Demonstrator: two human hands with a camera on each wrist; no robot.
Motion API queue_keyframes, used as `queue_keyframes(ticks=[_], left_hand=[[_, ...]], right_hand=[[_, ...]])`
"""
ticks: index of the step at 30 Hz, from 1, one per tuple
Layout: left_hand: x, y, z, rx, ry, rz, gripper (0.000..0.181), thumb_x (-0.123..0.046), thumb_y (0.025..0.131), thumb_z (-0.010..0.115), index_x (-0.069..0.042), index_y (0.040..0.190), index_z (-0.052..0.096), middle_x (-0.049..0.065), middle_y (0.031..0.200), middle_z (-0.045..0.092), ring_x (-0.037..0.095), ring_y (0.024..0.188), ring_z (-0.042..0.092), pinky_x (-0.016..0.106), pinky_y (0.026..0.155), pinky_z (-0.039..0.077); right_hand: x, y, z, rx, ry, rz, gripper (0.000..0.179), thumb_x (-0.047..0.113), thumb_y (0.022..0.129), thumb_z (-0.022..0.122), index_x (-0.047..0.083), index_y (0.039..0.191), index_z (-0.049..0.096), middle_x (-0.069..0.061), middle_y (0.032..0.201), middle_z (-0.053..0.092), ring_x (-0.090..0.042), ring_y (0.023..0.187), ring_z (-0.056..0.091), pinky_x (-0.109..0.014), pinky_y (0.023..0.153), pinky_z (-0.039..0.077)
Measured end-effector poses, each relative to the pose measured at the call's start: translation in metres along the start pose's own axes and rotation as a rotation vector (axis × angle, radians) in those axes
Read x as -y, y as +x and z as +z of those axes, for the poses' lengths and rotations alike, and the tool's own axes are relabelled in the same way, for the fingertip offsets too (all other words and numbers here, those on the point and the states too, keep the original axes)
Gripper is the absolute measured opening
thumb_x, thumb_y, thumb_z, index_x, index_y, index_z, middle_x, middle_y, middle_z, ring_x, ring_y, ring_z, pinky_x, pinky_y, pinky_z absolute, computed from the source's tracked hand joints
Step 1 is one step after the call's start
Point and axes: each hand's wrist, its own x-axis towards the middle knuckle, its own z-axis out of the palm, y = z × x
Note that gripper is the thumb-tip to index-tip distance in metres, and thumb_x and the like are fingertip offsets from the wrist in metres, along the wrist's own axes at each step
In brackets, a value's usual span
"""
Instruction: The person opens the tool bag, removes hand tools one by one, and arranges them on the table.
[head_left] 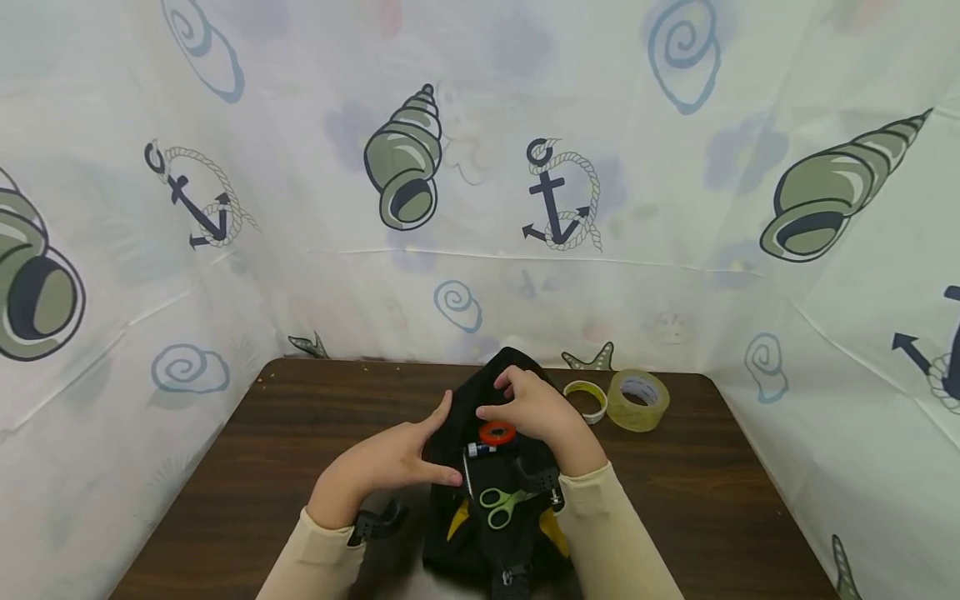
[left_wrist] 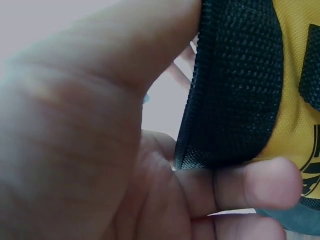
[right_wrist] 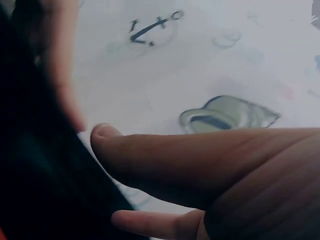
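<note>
A black and yellow fabric bag (head_left: 456, 433) gapes toward me on the table. My left hand (head_left: 390, 461) grips its left edge, thumb over the inner side and fingers along the yellow outer face, as the left wrist view shows. Above the bag's far part is my right hand (head_left: 534, 408), thumb and forefinger apart. In the right wrist view its fingertips come right at the dark zippered edge. Green-handled scissors (head_left: 505, 503), a red tape roll (head_left: 486, 432) and a small white-capped item (head_left: 476, 450) lie on the bag's black inside.
Behind the right hand, a thin yellow-and-white tape roll (head_left: 597, 414) and a wide clear tape roll (head_left: 636, 417) stand on the dark wooden table (head_left: 720, 492). A patterned curtain (head_left: 480, 292) surrounds the table's back and sides.
</note>
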Motion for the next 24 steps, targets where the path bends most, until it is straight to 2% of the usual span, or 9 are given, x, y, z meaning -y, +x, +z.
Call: queue_keyframes(ticks=[9,20,24], left_hand=[[-0.001,0.0,0.0,0.005,0.005,-0.01,0.127,-0.068,0.09,0.08,-0.035,0.176,-0.007,0.018,0.168,0.05,0.035,0.143,0.063,0.059,0.116,0.052],[0.001,-0.002,0.001,0.006,0.0,-0.037,0.125,-0.069,0.09,0.079,-0.039,0.175,-0.009,0.016,0.169,0.048,0.034,0.143,0.063,0.058,0.116,0.052],[0.001,-0.001,0.002,0.008,-0.01,-0.039,0.123,-0.068,0.092,0.079,-0.041,0.174,-0.01,0.015,0.161,0.058,0.029,0.133,0.07,0.057,0.112,0.055]], right_hand=[[-0.021,0.027,0.019,0.079,-0.049,0.076,0.067,0.045,0.098,0.081,0.004,0.147,0.06,-0.021,0.151,0.059,-0.035,0.123,0.067,-0.056,0.11,0.055],[-0.044,0.041,0.041,0.129,-0.074,0.069,0.07,0.039,0.098,0.083,0.002,0.152,0.058,-0.024,0.155,0.055,-0.039,0.132,0.063,-0.06,0.115,0.051],[-0.051,0.045,0.046,0.115,-0.088,0.082,0.067,0.036,0.097,0.084,0.002,0.149,0.06,-0.023,0.148,0.058,-0.037,0.124,0.064,-0.059,0.112,0.053]])
